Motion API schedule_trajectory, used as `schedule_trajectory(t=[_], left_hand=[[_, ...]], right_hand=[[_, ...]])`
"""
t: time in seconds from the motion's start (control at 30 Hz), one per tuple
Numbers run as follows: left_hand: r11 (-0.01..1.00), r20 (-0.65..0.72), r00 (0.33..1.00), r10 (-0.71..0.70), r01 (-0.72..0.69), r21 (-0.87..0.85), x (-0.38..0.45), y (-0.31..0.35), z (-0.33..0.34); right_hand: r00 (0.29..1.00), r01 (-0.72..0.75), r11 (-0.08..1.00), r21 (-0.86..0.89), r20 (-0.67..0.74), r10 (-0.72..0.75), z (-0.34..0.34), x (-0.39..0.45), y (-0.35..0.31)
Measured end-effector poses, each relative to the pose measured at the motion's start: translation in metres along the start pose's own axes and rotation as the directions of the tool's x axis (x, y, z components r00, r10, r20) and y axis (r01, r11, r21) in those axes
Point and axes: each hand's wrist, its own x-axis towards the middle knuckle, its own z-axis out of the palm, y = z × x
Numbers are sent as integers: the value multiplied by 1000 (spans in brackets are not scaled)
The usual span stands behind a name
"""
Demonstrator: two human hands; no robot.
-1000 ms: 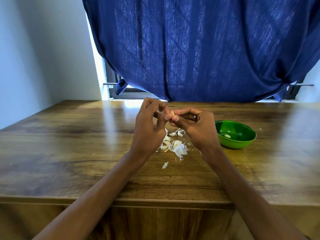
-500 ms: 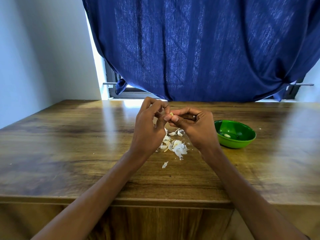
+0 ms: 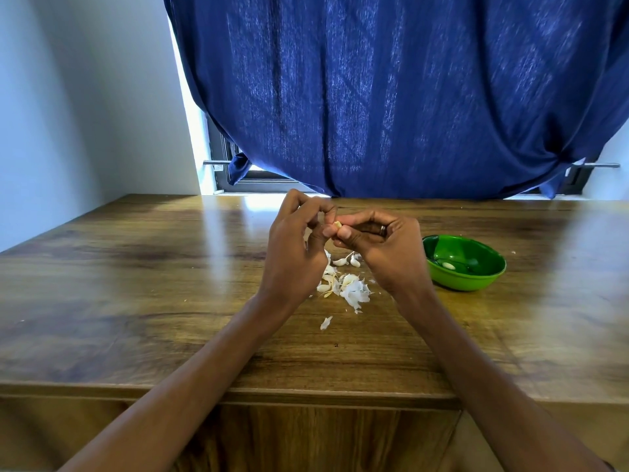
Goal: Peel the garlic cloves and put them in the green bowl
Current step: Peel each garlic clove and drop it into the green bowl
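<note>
Above the wooden table (image 3: 136,301), my left hand (image 3: 294,253) and my right hand (image 3: 384,250) meet fingertip to fingertip. Both pinch one small pale garlic clove (image 3: 338,224), most of it hidden by my fingers. Under my hands lies a pile of unpeeled cloves and white papery skins (image 3: 343,284). The green bowl (image 3: 476,284) stands to the right of my right hand, with one peeled clove (image 3: 448,265) inside.
A single flake of skin (image 3: 326,322) lies nearer me than the pile. A dark blue curtain (image 3: 391,97) hangs behind the table's far edge, over a window. A pale wall (image 3: 85,114) stands on the left.
My hands stay in the same place; only the fingers have shifted slightly on the clove.
</note>
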Motion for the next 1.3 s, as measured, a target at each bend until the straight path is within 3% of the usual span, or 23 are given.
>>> schedule_trajectory(t=[0.43,0.57,0.73,1.3], left_hand=[[999,-29,998,49,-49,-1,0,-1,3],[993,12,1000,3,-1,-115,1,-2,2],[982,-32,997,-71,65,-179,2,-2,1],[1000,-173,985,-16,14,-11,1,-1,0]], right_hand=[[999,38,999,-6,-15,-38,3,-1,1],[999,32,999,33,-17,-31,2,-1,0],[1000,0,997,80,-28,3,2,-1,-2],[997,-49,994,95,-49,54,1,-1,-3]])
